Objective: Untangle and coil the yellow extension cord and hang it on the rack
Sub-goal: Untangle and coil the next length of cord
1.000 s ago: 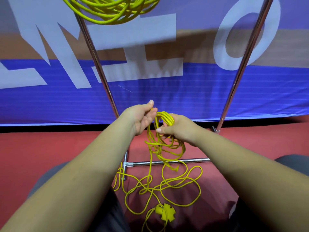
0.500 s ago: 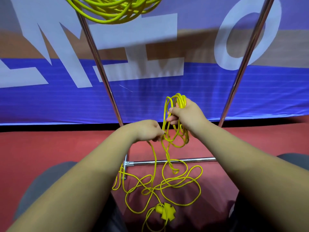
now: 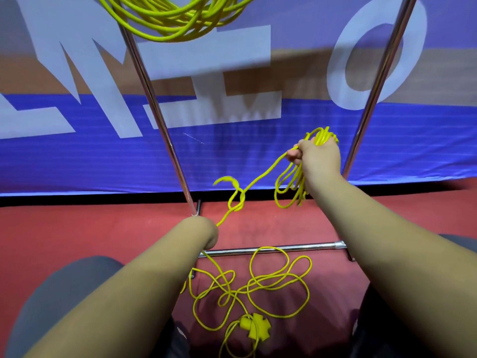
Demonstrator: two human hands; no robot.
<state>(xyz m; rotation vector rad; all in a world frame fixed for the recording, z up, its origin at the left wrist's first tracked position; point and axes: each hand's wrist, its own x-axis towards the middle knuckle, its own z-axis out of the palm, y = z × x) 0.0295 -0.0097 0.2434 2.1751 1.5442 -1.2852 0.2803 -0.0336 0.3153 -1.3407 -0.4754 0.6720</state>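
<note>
Several coils of the yellow extension cord (image 3: 321, 135) are gripped in the raised right hand (image 3: 318, 157), seemingly to tension the knot (image 3: 237, 201); the left hand's (image 3: 201, 233) grip is hidden.

The thin plastic extension cord (image 3: 260, 285) is bright yellow. The carpeted floor (image 3: 90, 228) is red. The fabric banner (image 3: 77, 156) is blue with pale lettering.
</note>
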